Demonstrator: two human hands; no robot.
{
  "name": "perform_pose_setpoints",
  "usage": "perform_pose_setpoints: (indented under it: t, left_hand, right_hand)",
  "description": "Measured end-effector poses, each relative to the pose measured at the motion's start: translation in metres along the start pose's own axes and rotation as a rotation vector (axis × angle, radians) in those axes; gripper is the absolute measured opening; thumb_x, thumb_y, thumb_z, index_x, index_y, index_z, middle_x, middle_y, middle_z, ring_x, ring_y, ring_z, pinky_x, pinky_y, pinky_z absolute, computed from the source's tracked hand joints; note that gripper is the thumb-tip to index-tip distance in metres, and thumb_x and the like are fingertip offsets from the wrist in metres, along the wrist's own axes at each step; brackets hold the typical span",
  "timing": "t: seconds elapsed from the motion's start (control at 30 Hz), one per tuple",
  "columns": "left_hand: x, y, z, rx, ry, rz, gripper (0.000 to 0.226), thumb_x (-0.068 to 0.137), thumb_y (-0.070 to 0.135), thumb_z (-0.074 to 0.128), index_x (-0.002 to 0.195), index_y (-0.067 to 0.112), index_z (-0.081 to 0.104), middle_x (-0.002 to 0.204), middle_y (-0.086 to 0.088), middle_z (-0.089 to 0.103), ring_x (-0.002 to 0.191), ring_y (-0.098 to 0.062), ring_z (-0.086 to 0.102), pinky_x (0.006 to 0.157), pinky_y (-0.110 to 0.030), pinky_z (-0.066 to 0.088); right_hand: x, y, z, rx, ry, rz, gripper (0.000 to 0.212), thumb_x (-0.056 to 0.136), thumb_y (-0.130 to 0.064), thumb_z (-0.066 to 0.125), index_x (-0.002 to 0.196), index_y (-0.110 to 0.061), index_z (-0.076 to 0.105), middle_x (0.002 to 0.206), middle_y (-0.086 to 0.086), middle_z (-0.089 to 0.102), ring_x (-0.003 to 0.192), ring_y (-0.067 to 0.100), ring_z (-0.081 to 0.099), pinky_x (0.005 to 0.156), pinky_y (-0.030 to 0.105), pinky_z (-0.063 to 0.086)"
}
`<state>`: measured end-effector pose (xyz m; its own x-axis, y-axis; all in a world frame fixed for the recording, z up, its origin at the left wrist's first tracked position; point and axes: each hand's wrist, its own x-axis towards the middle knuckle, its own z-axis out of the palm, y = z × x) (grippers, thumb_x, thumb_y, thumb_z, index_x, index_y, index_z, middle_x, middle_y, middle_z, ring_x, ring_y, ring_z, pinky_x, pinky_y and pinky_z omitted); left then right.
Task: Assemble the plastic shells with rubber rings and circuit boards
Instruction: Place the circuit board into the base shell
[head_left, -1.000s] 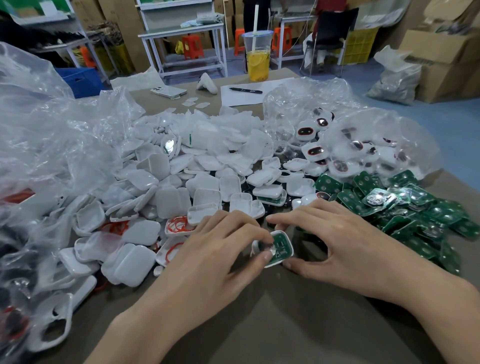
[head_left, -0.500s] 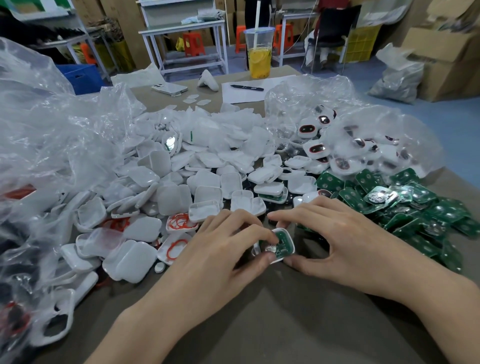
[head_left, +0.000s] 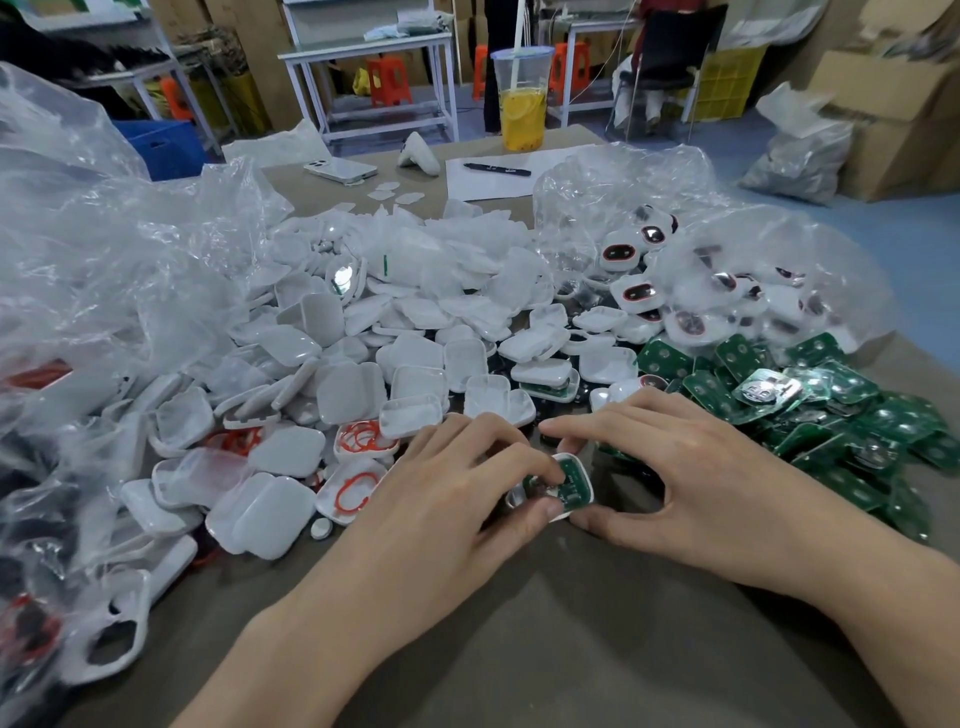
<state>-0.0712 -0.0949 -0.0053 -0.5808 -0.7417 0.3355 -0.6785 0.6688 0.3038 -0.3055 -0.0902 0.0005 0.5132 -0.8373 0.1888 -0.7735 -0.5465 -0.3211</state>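
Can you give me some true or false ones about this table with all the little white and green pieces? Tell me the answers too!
1. The left hand and the right hand hold one white shell with a green board inside. True.
2. The heap of green boards lies on the person's left. False: it lies on the right; the white shells are heaped on the left.
3. A cup of yellow drink stands at the far end of the table. True.
4. The black pen lies on the phone. False: it lies on a sheet of paper, apart from the phone.
5. Some open shells near the left hand have red rings in them. True.
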Motion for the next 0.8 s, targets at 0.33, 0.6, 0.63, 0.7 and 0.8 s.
perform_pose_setpoints:
  t: [0.33, 0.6, 0.63, 0.7, 0.8]
  left_hand:
    - [-0.001, 0.0001, -0.0017, 0.004, -0.007, 0.005, 0.023, 0.098, 0.047, 0.05, 0.112, 0.034, 0.064, 0.111, 0.019, 0.054, 0.1, -0.007, 0.053, 0.086, -0.026, 0.041]
    - [-0.0016, 0.0006, -0.0037, 0.03, -0.027, 0.026, 0.028, 0.099, 0.045, 0.048, 0.124, 0.041, 0.06, 0.114, 0.017, 0.054, 0.1, -0.004, 0.052, 0.083, -0.025, 0.045]
    - [-0.0015, 0.001, -0.004, 0.033, -0.026, 0.029, 0.028, 0.099, 0.044, 0.048, 0.123, 0.04, 0.061, 0.114, 0.016, 0.054, 0.1, -0.005, 0.052, 0.083, -0.026, 0.046]
    - [-0.0015, 0.0015, -0.0045, 0.037, -0.022, 0.031, 0.027, 0.098, 0.044, 0.048, 0.119, 0.038, 0.065, 0.113, 0.015, 0.056, 0.098, -0.006, 0.053, 0.081, -0.029, 0.048]
    - [-0.0016, 0.0011, -0.0054, 0.031, -0.017, 0.033, 0.025, 0.097, 0.043, 0.049, 0.113, 0.036, 0.067, 0.112, 0.015, 0.057, 0.097, -0.006, 0.053, 0.08, -0.029, 0.048]
  right_hand:
    - [-0.0003, -0.0034, -0.0017, 0.017, 0.022, 0.007, 0.056, 0.085, -0.062, 0.055, 0.138, -0.05, 0.041, 0.118, -0.033, 0.054, 0.111, 0.0, 0.048, 0.1, 0.017, 0.034]
    - [-0.0015, -0.0059, -0.0053, 0.039, 0.03, 0.018, 0.057, 0.084, -0.06, 0.06, 0.138, -0.047, 0.046, 0.117, -0.034, 0.053, 0.113, -0.007, 0.042, 0.101, 0.004, 0.022]
    - [-0.0015, -0.0059, -0.0056, 0.039, 0.028, 0.019, 0.057, 0.084, -0.06, 0.06, 0.138, -0.047, 0.046, 0.116, -0.034, 0.052, 0.113, -0.008, 0.042, 0.101, 0.003, 0.022]
    - [-0.0013, -0.0061, -0.0058, 0.037, 0.014, 0.025, 0.058, 0.084, -0.062, 0.059, 0.138, -0.05, 0.043, 0.117, -0.035, 0.052, 0.115, -0.007, 0.042, 0.102, 0.005, 0.023]
    - [-0.0006, -0.0051, -0.0047, 0.033, -0.002, 0.034, 0.059, 0.084, -0.065, 0.056, 0.139, -0.052, 0.04, 0.118, -0.035, 0.051, 0.116, -0.006, 0.042, 0.102, 0.008, 0.025]
